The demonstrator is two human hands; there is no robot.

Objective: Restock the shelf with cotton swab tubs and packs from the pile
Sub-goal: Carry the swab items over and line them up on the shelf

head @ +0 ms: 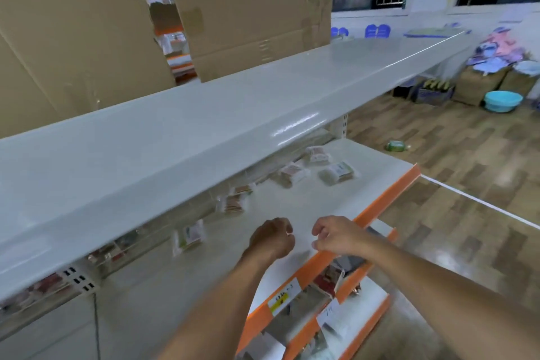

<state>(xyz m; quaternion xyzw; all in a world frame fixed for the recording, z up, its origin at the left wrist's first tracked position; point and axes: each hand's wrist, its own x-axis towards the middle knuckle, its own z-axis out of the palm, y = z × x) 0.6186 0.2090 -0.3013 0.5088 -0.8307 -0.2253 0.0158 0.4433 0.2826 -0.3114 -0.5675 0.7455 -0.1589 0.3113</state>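
Both hands over shelf (280,202) — left hand (273,238) fisted, right hand (336,235) loosely curled.

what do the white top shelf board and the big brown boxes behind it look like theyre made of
White top shelf board: probably painted or coated metal, as its smooth glossy face shows a bright glare streak. Big brown boxes: corrugated cardboard, matte tan, with creases and tape patches.

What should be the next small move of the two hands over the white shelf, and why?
Probably draw both hands back from the shelf to fetch stock. The left hand is curled and the right hand loosely bent, and neither seems to hold anything. Only a few packs lie toward the back, so much of the shelf is bare. The pile is not in view.
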